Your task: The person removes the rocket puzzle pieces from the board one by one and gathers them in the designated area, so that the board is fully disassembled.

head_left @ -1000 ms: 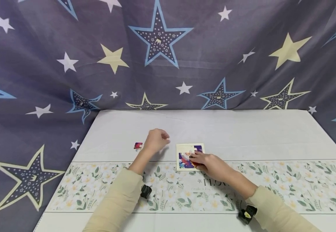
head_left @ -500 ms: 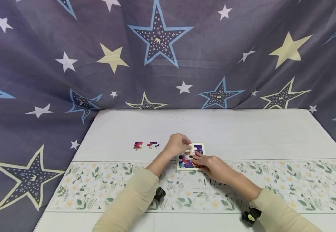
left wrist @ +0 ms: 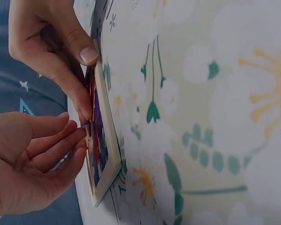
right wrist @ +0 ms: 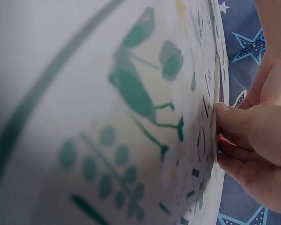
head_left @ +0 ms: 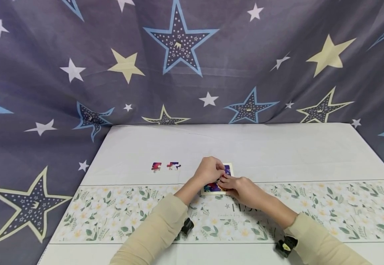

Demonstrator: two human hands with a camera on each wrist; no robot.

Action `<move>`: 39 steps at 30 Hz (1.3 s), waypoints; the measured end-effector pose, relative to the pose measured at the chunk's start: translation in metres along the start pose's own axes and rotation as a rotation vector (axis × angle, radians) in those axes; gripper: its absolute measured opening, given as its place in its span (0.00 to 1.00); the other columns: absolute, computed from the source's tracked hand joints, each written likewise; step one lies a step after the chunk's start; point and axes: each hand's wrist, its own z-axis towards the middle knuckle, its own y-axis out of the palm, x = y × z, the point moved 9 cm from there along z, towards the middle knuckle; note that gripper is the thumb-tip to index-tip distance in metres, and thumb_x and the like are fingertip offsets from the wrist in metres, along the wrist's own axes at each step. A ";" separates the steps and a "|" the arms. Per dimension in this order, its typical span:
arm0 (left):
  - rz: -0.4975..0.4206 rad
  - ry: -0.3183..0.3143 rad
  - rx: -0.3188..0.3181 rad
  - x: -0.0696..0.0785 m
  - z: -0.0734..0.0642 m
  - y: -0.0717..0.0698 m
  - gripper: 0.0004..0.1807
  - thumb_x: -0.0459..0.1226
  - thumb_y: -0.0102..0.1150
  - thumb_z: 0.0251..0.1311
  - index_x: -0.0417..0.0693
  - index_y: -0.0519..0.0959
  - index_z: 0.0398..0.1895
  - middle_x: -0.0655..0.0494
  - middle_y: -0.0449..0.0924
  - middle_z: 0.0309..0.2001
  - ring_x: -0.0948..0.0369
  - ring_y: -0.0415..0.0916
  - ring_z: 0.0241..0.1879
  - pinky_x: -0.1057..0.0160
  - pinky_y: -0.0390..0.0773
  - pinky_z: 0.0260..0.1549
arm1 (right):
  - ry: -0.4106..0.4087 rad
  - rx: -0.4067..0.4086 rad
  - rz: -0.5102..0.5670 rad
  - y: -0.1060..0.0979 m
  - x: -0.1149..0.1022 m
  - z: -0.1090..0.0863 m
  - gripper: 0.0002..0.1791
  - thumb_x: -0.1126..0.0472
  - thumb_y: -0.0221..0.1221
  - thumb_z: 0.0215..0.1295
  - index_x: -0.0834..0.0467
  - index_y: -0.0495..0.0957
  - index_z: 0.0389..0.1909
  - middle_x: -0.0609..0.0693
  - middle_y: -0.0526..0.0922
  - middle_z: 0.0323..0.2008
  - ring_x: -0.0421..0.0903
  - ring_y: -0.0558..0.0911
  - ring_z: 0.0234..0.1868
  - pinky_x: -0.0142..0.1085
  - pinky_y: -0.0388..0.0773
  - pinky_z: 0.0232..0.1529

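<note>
Careful work at the puzzle tray point(head_left: 231, 170)

From the head, the tray lies flat on the table point(head_left: 278, 147). The left hand point(head_left: 209, 170) bends over its top and the right hand point(head_left: 244, 188) rests on its side. A red piece point(head_left: 156, 166) and a purple-and-white piece point(head_left: 173, 166) wait apart from it.

From the left wrist, the left fingers are bent with their tips at the picture. I can't tell if they pinch a piece. I think a piece is being fitted; the next move needs a soft, flat push.

From the right wrist, the thumb and fingers touch the tray. Some red shows between; I can't tell if it is pinched.
</note>
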 end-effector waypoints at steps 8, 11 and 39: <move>-0.106 -0.065 0.023 -0.006 0.000 0.000 0.10 0.34 0.62 0.59 0.41 0.83 0.43 0.49 0.87 0.36 0.59 0.82 0.35 0.66 0.80 0.35 | 0.020 -0.011 0.016 0.001 0.001 0.001 0.20 0.68 0.61 0.61 0.65 0.77 0.55 0.63 0.78 0.57 0.58 0.76 0.61 0.40 0.82 0.49; -0.143 -0.090 0.041 -0.009 0.001 0.000 0.15 0.34 0.61 0.59 0.39 0.81 0.49 0.47 0.87 0.41 0.55 0.84 0.40 0.62 0.82 0.40 | 0.031 -0.012 0.023 0.001 0.002 0.001 0.20 0.68 0.61 0.61 0.65 0.77 0.55 0.63 0.77 0.58 0.58 0.76 0.61 0.41 0.81 0.50; -0.263 -0.156 0.168 -0.017 0.007 -0.006 0.04 0.34 0.64 0.56 0.43 0.86 0.30 0.49 0.86 0.29 0.62 0.77 0.25 0.72 0.72 0.25 | 0.043 -0.013 0.008 0.003 0.004 0.002 0.20 0.67 0.61 0.61 0.63 0.78 0.55 0.62 0.78 0.58 0.57 0.76 0.61 0.42 0.81 0.51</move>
